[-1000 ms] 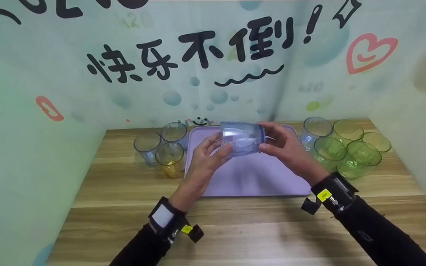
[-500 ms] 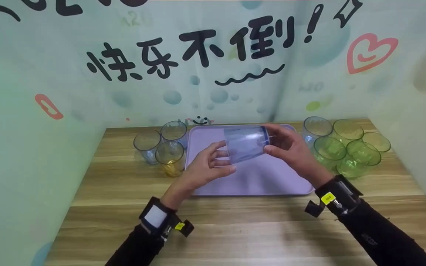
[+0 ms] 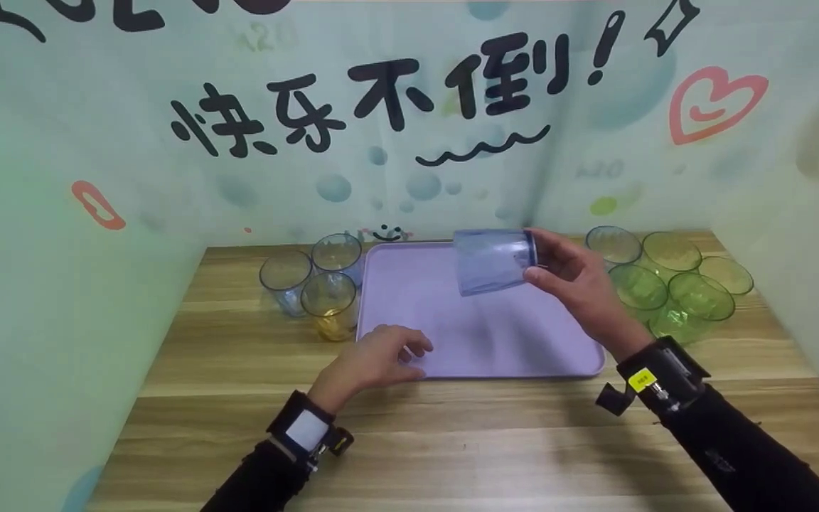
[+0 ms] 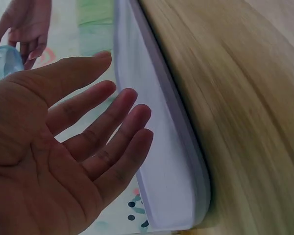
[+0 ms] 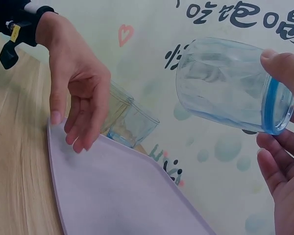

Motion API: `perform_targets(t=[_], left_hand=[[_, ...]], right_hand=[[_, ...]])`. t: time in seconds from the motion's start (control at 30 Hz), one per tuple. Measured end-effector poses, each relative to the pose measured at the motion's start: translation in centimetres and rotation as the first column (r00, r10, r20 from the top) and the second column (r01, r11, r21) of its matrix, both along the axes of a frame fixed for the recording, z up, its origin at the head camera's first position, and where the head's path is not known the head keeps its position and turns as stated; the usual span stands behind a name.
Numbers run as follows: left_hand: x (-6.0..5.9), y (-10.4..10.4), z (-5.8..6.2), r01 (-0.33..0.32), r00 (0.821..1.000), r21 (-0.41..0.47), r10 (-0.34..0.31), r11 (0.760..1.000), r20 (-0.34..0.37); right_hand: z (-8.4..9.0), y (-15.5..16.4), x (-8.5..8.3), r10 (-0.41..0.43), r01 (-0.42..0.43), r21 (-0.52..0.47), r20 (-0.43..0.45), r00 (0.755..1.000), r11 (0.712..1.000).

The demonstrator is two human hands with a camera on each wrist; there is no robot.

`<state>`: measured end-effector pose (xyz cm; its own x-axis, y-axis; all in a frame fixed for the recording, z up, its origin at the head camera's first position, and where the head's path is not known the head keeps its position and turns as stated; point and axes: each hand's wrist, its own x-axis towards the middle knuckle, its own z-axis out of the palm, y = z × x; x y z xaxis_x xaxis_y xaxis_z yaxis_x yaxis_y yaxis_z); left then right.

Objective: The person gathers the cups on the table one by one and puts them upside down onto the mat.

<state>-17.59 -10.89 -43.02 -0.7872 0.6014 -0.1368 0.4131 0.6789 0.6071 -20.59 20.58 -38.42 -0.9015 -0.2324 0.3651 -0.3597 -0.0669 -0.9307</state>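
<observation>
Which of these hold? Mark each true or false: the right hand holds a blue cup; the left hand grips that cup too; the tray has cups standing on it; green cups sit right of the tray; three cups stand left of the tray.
1. The right hand holds a blue cup. True.
2. The left hand grips that cup too. False: it is open, low over the tray's near left corner, away from the cup.
3. The tray has cups standing on it. False: none stands on it.
4. Green cups sit right of the tray. True.
5. Three cups stand left of the tray. True.
</observation>
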Motion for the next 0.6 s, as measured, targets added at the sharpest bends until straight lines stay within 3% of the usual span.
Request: perform_targets(t=[0.17, 0.4, 0.6], left_hand=[[0.2, 0.0, -0.5, 0.014, 0.999, -0.121, -0.018, 0.993, -0.037], [0.5, -0.2, -1.1, 0.0, 0.992, -0.122, -0.015, 0.993, -0.127], [0.6, -0.1, -1.3, -0.014, 0.988, -0.128, -0.006, 0.992, -0.153]], right_hand=[[0.0, 0.3, 0.0, -0.01, 0.01, -0.008, -0.011, 1.0, 1.0], [-0.3, 0.8, -0.2, -0.051, 0.051, -0.013, -0.013, 0.999, 0.999], [-0.3, 1.3, -0.4, -0.122, 0.123, 0.008, -0.044, 0.992, 0.992]])
